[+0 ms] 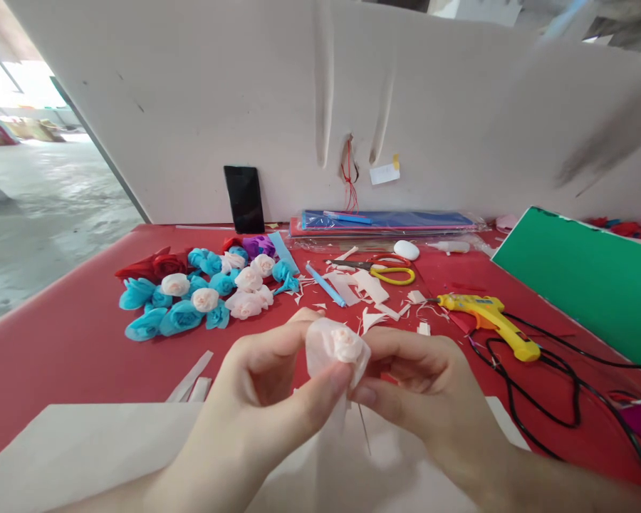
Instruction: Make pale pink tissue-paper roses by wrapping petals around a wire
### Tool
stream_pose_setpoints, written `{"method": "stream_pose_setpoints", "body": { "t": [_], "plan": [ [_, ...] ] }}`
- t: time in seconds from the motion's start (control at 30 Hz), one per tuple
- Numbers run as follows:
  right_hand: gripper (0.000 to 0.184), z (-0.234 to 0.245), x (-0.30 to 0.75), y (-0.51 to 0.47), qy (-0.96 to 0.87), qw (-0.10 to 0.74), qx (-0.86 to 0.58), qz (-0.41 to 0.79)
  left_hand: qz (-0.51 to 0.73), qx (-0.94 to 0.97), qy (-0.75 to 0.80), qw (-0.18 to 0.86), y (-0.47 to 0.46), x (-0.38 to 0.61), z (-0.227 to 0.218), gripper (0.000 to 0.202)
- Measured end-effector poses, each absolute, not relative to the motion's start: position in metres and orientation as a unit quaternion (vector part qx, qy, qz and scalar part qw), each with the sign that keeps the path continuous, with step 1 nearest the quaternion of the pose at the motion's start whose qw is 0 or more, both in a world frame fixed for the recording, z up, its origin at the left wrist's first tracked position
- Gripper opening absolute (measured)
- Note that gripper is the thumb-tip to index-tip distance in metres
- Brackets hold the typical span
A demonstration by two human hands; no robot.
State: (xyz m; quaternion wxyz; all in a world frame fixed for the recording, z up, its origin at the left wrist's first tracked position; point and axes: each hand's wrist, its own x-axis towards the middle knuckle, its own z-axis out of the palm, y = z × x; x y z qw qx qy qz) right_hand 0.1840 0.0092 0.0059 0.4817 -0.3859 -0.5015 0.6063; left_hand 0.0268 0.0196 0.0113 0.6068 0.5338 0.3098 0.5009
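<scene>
Between my two hands, over the near edge of the table, is a pale pink paper flower point(346, 345) with a coiled centre and a wider petal around it. My left hand point(278, 392) pinches the petal and base from the left, its thumb lying across the front. On the right side, my right hand point(421, 385) grips the flower's edge between thumb and fingers. A thin wire stem point(364, 429) points down beneath the flower. Below my hands lies a large white sheet point(75, 442).
Finished blue, red, purple and pink paper flowers point(195, 292) cluster at left. Scissors point(389, 273), a blue stick point(325, 285) and paper scraps point(371, 286) lie ahead. A yellow glue gun point(488, 320) with a looping black cord and a green board point(587, 285) are at right. A phone point(244, 199) leans behind.
</scene>
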Motion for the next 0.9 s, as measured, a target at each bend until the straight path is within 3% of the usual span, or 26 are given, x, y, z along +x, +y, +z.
{"method": "stream_pose_setpoints", "body": {
  "t": [0.47, 0.9],
  "plan": [
    [0.011, 0.0063, 0.183, 0.0094, -0.459, 0.429, -0.294, 0.721, 0.391, 0.439, 0.184, 0.788, 0.0198, 0.0239, 0.0062, 0.006],
    [0.017, 0.0048, 0.1815, 0.0072, -0.426, 0.449, -0.274, 0.737, 0.385, 0.457, 0.169, 0.784, 0.0213, 0.0228, 0.0107, 0.013]
  ]
}}
